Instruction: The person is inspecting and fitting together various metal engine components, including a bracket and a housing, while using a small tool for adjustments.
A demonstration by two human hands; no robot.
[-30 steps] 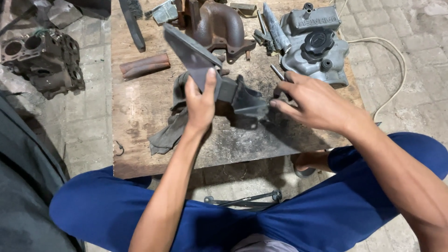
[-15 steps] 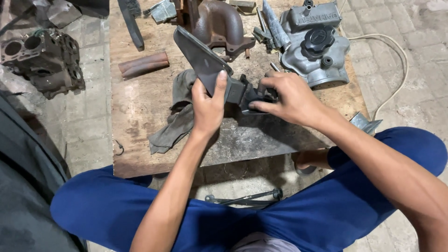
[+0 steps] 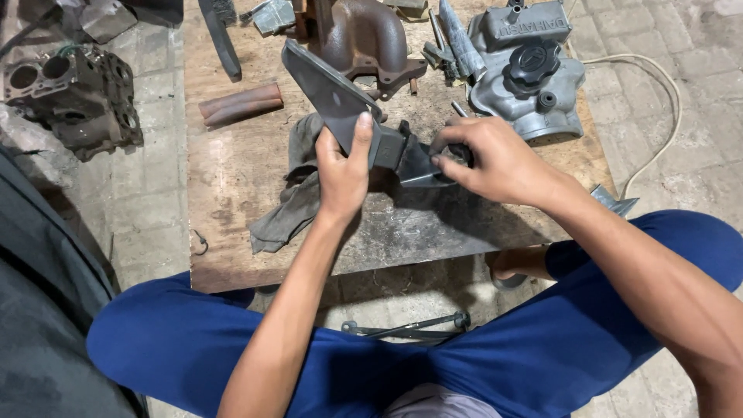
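My left hand [image 3: 344, 166] grips a dark grey metal bracket [image 3: 333, 97] near its middle, its flat triangular plate tilted up and to the left. My right hand [image 3: 495, 159] holds the bracket's blocky right end [image 3: 414, 159], fingertips pinched on a small dark part there. Both hands keep the bracket just above a wooden board [image 3: 232, 178]. A grey rag [image 3: 290, 213] lies crumpled under and left of the bracket.
On the board's far side lie a rusty manifold [image 3: 364, 35], a grey valve cover with a black cap [image 3: 530, 66], a brown tube [image 3: 240, 104] and small tools. An engine block [image 3: 73, 97] sits on the paving at left. A metal tool [image 3: 410, 327] lies between my legs.
My right hand came in from the right and closed on the bracket's right end. Both hands lifted and turned the bracket slightly; the left hand shifted its grip upward.
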